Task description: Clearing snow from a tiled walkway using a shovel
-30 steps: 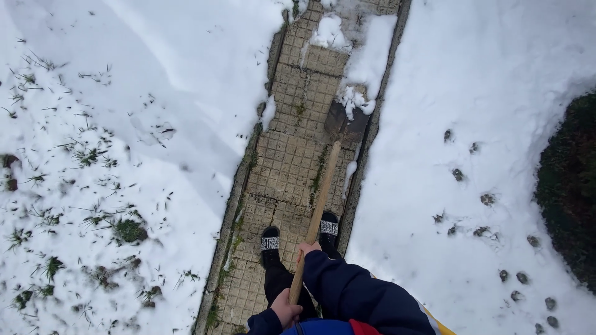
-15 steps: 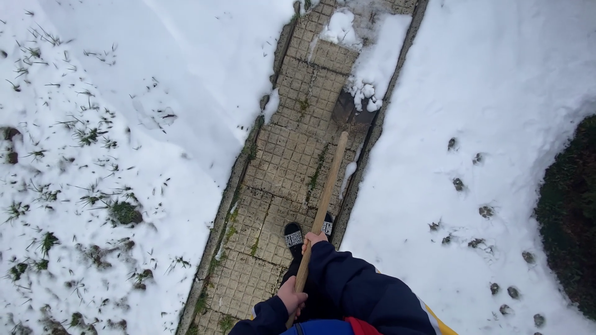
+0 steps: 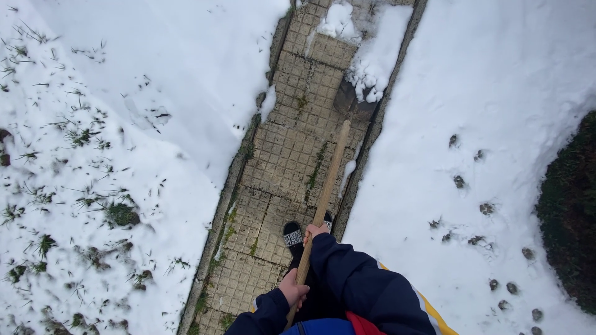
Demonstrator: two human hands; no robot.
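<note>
left hand (image 3: 293, 289) clenched around the lower end of the wooden handle (image 3: 323, 208), low in view, just above the dark blue cuff. right hand (image 3: 313, 232) gripping the same handle higher up, knuckles showing past the dark blue sleeve (image 3: 357, 282) with its yellow and white stripe. handle slanting up and to the right from the hands, running out over the paved path (image 3: 285, 161). at its far end, shovel blade (image 3: 354, 102) dark and flat, resting on the paving at the right side of the path, close to the kerb, pressed into a heap of snow (image 3: 372, 68) on its upper edge. more snow across the path beyond the blade, a smaller lump (image 3: 338, 22) near the top. one foot in a black slipper (image 3: 293, 239) over a dark sock, on the tiles just left of the handle, between the two hands; a second slipper barely peeking out behind the handle. path of small square tiles, bare and wet nearer the feet, moss in the joints, stone kerbs on both sides. left of the path, snowy ground (image 3: 124, 124) with grass tufts poking through. right of the path, smooth snow with a scatter of small paw prints (image 3: 459, 181). dark shrub (image 3: 571, 211) at the far right edge.
</note>
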